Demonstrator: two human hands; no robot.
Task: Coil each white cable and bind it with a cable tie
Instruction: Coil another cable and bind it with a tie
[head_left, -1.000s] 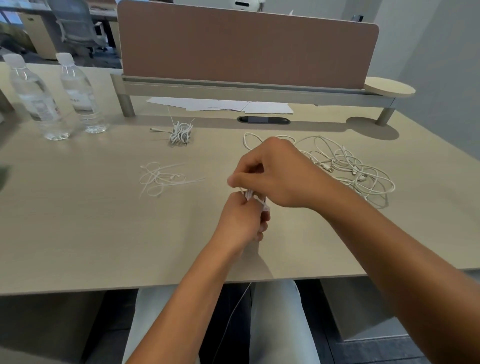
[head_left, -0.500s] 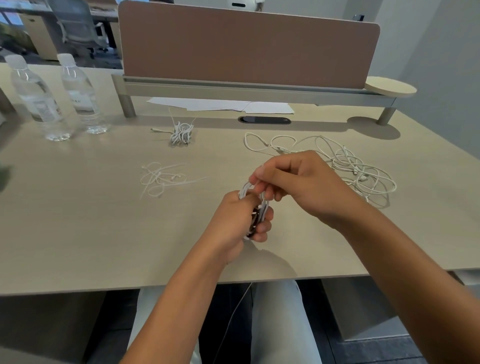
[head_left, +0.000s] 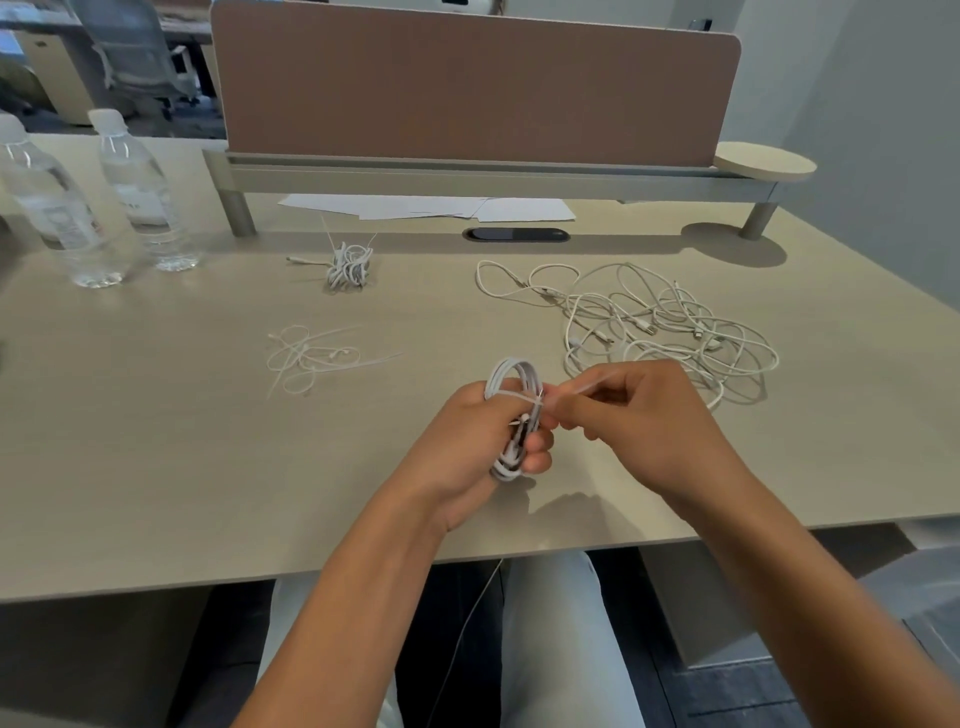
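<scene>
My left hand (head_left: 470, 447) grips a coiled white cable (head_left: 514, 376) upright above the desk's front edge. A white cable tie (head_left: 524, 399) is looped round the coil. My right hand (head_left: 644, 421) pinches the tie's free tail, which points right and up from the coil. A tangle of loose white cables (head_left: 670, 327) lies on the desk beyond my right hand. One bound coil (head_left: 349, 267) sits further back at centre left. A small heap of spare cable ties (head_left: 306, 358) lies to the left of my hands.
Two water bottles (head_left: 140, 192) stand at the far left. A brown divider panel (head_left: 472, 88) on a raised shelf closes the back, with white papers (head_left: 431, 207) and a dark cable slot (head_left: 516, 235) under it. A thin wire (head_left: 467, 623) hangs below the desk edge.
My right hand slid from over the coil to its right side, now pulling the tie's tail outward. The coil's top loop has come into view above my left hand.
</scene>
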